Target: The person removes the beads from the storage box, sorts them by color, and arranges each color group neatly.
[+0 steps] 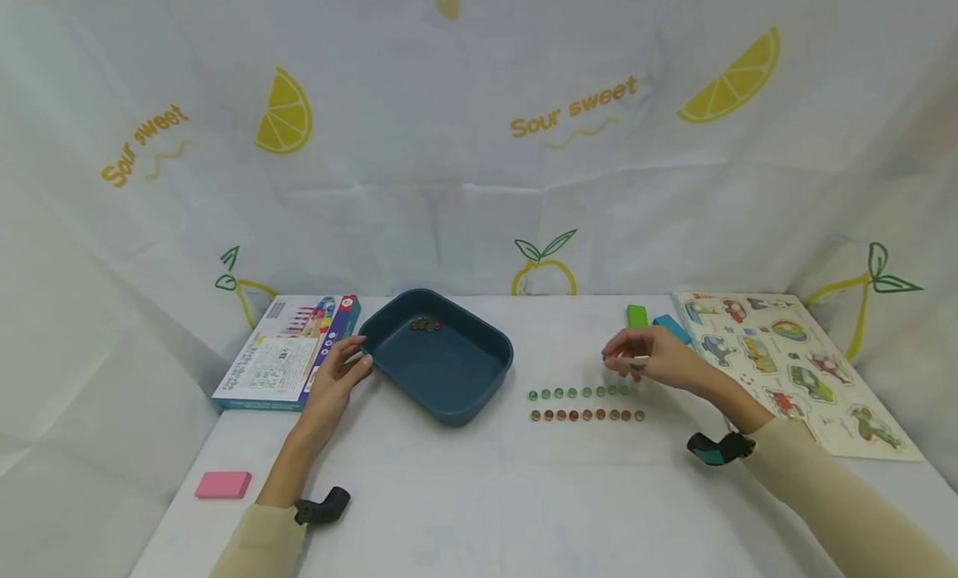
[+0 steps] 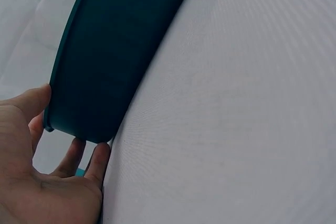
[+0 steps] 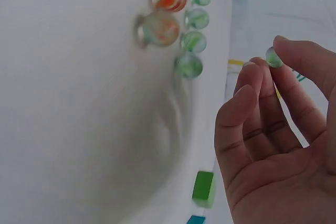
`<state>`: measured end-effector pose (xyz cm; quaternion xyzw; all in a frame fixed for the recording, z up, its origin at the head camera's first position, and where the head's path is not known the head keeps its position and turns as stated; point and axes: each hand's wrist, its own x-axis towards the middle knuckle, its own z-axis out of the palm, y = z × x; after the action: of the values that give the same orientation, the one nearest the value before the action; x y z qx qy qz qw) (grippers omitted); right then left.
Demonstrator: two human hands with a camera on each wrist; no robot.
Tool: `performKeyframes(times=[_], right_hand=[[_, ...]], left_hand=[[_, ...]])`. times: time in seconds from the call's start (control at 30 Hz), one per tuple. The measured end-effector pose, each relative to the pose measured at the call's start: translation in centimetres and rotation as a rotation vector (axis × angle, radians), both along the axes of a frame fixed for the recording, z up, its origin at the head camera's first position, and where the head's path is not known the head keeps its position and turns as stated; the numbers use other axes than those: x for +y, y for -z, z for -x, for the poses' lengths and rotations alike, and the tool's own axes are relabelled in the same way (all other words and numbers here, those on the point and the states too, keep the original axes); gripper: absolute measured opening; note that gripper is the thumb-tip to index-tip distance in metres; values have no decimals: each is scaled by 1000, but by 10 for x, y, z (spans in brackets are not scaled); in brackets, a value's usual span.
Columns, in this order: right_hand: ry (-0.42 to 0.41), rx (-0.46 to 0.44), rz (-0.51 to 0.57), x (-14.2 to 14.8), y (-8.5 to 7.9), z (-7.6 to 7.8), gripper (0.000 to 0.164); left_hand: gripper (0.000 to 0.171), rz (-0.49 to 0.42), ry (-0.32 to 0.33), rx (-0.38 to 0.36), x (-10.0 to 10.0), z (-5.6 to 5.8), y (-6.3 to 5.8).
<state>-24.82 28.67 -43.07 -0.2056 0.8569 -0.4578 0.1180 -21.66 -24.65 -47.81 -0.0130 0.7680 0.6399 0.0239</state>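
My right hand (image 1: pixel 649 358) pinches a green glass marble (image 3: pixel 273 57) between thumb and fingertip, held above the table. Below it, a row of green marbles (image 1: pixel 572 392) lies behind a parallel row of orange-streaked marbles (image 1: pixel 573 415). At the left, my left hand (image 1: pixel 342 377) touches the near left corner of a dark blue bin (image 1: pixel 488 332). In the left wrist view, its thumb (image 2: pixel 35 99) meets the rim while other fingertips rest against the outer end wall. A few small marbles (image 1: pixel 427 323) lie in the bin's far corner.
A boxed set (image 1: pixel 280 358) lies left of the bin, with a pink block (image 1: pixel 223 485) nearer me. Behind my right hand are a green block (image 1: pixel 637 315) and a blue block (image 1: pixel 673 328). An illustrated board (image 1: pixel 797 362) lies along the right.
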Motion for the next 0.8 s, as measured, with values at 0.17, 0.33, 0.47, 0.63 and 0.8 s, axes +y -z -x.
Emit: performKeyframes(times=[0.17, 0.33, 0.47, 0.63, 0.8], right_hand=[[2, -14, -56, 31, 9, -11, 20], [17, 4, -138, 44, 18, -19, 19], [23, 30, -171, 46, 25, -20, 17], [31, 94, -218, 47, 35, -18, 15], [9, 118, -221, 46, 34, -18, 18]], left_hand=[[57, -23, 1, 5, 1, 0, 2], [57, -27, 1, 15, 1, 1, 2], [58, -25, -4, 5, 1, 1, 1], [59, -36, -3, -4, 1, 1, 1], [59, -34, -6, -11, 1, 1, 1]])
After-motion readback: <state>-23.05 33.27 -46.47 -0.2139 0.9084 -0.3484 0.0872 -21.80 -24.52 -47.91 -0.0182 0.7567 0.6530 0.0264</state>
